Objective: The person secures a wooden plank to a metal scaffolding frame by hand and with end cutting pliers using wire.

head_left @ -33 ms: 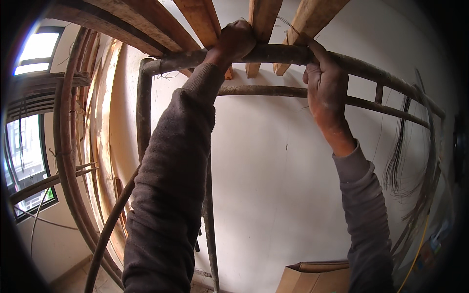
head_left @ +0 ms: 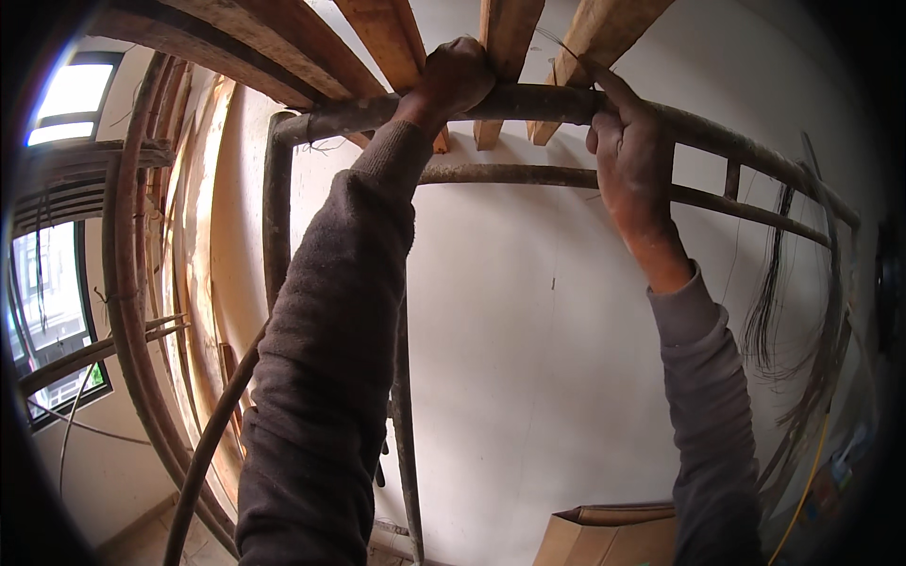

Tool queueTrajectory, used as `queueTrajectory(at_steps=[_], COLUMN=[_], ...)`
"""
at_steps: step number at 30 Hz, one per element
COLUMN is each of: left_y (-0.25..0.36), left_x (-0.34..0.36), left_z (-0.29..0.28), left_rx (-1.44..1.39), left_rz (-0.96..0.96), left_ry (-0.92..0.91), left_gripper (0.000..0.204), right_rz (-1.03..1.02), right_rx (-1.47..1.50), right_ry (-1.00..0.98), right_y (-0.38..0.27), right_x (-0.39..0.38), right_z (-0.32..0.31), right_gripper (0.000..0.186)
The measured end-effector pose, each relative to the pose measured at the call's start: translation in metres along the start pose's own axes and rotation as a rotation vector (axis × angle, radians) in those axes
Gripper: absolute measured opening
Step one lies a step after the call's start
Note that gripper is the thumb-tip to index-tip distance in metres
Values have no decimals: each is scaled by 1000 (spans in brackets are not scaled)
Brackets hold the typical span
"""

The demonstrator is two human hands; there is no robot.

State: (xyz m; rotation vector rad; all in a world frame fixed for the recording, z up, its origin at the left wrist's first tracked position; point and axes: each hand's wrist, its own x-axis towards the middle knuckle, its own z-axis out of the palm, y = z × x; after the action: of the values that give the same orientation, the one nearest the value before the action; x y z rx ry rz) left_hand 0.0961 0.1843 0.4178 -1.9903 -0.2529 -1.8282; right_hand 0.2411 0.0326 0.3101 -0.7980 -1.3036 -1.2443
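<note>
Overhead, my left hand (head_left: 460,77) is closed in a fist at a dark, round scaffold pipe (head_left: 543,102), between two wooden beams; what its fingers hold is hidden. My right hand (head_left: 634,156) is at the same pipe, further right. Its index finger stretches up along the pipe's front against a thin wire (head_left: 559,41), and the other fingers are curled in. That wire crosses in front of a wooden beam (head_left: 613,38) lying over the pipe. Left of it another wooden beam (head_left: 511,42) runs close beside my left fist.
A thinner crossbar (head_left: 510,175) runs under the pipe. A bundle of dark wires (head_left: 769,302) hangs from the frame at right. Long boards (head_left: 198,189) lean at left near a window (head_left: 57,311). A cardboard box (head_left: 609,538) stands below, before a white wall (head_left: 538,377).
My right wrist and forearm have shifted slightly to the right, and the index finger has tipped a little further left and up with the wire. My left hand stays in place.
</note>
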Motion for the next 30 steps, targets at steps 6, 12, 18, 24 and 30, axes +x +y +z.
queueTrajectory(at_steps=[6,12,18,24,30], left_y=[3,1,-1,-5,-9], left_x=[4,9,13,20,20], left_z=[-2,-5,-6,2,5], left_rx=[-18,4,-146,-217,-262], left_rz=[-24,-39,-154,-203,-203], left_ry=[5,-126,-252,-284,-277], left_gripper=[29,31,37,40,41], right_rz=[-80,-89,136,591,746], right_rx=[55,81,144,769,991], right_ry=[29,43,-85,-458,-513], right_y=[-3,-6,-21,-25,-18], right_x=[10,1,-4,6,20], right_z=[13,38,52,36,36], right_gripper=[36,32,13,27,28])
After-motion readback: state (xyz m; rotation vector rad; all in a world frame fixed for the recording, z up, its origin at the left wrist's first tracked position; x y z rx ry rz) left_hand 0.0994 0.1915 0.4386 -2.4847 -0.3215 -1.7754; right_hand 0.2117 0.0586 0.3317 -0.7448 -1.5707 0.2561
